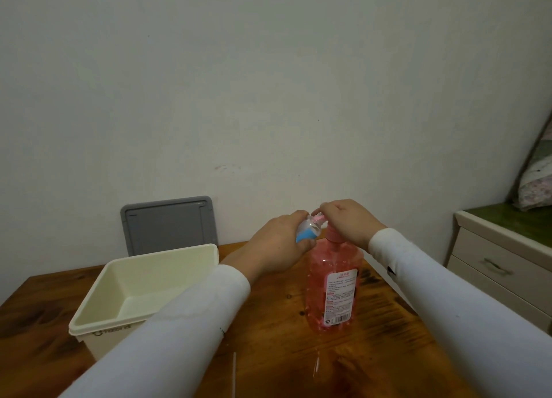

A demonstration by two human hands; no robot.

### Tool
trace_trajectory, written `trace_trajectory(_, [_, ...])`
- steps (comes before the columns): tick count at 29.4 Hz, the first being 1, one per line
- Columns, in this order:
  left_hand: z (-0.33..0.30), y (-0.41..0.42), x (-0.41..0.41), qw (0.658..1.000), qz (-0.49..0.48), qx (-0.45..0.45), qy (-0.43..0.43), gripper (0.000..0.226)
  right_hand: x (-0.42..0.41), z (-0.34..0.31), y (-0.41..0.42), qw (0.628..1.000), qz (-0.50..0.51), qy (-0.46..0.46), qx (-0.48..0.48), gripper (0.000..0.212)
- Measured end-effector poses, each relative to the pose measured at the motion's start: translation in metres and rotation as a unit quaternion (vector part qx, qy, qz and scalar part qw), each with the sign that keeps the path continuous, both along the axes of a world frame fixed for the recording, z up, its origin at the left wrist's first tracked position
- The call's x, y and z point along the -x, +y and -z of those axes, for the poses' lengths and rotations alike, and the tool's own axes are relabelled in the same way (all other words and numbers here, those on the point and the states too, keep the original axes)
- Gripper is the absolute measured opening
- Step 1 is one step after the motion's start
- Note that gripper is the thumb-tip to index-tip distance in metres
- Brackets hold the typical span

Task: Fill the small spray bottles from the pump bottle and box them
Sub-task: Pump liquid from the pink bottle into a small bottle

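A tall pink pump bottle with a white label stands on the wooden table, right of centre. My right hand rests on top of its pump head, fingers curled over the spout. My left hand grips a small clear spray bottle with a blue band, tilted with its open mouth right at the pink spout. The cream box stands open at the left with nothing visible inside it.
A grey lid leans upright against the wall behind the box. A white drawer cabinet stands to the right of the table. A thin clear tube and a small wet patch lie near the table's front.
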State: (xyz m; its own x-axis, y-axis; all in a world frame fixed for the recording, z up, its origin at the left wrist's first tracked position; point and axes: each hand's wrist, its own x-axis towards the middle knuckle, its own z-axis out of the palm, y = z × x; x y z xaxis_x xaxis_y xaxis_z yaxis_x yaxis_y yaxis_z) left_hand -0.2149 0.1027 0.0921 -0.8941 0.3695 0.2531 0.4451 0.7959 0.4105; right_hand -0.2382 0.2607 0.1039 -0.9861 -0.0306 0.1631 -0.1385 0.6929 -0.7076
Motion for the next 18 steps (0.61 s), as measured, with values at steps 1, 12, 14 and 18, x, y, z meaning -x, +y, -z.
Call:
trace_trajectory(1, [0.0, 0.0, 0.0, 1.0, 0.001, 0.002, 0.0, 0.055, 0.001, 0.0, 0.001, 1.0, -0.008, 0.0, -0.006, 0.032])
trace_trajectory(12, [-0.003, 0.001, -0.001, 1.0, 0.0, -0.011, 0.02, 0.054, -0.001, -0.007, 0.0, 0.999, -0.009, 0.031, 0.004, 0.037])
trace_trajectory(14, [0.001, 0.0, 0.0, 1.0, 0.0, -0.008, 0.01, 0.055, 0.0, -0.001, 0.0, 1.0, -0.008, 0.015, -0.002, 0.036])
trace_trajectory(18, [0.0, 0.0, 0.003, 1.0, 0.001, 0.002, 0.005, 0.056, 0.002, 0.0, 0.0, 1.0, -0.003, 0.006, 0.011, 0.037])
